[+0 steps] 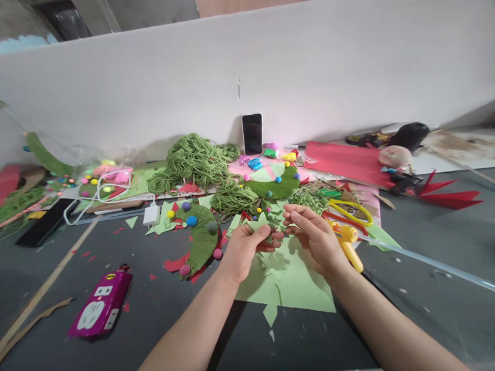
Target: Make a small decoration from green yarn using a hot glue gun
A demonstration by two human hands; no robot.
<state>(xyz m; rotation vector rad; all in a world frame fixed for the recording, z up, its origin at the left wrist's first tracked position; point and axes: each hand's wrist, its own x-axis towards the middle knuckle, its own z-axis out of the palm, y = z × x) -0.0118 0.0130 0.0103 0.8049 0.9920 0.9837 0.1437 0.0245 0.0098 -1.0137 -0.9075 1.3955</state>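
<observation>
In the middle of the head view, my left hand (pixel 250 243) pinches a light green paper cutout (pixel 259 223) with pointed edges between thumb and fingers. Close by on the right, my right hand (pixel 315 237) has its thumb and fingertips pressed together near the cutout's edge. Whatever those fingertips hold is too small to make out. Beneath both hands lies a light green paper sheet (pixel 305 292), with paper scraps on it. A green yarn-wrapped crescent (pixel 203 239) dotted with coloured pompoms rests left of my left hand.
A yellow glue gun (pixel 348 236) with a long clear glue stick (pixel 439 264) lies beside my right forearm. Behind it are yellow handles (pixel 355 208). Green yarn (pixel 193 160) is heaped at the back, near an upright phone (pixel 252 133). A purple packet (pixel 100 304) lies left.
</observation>
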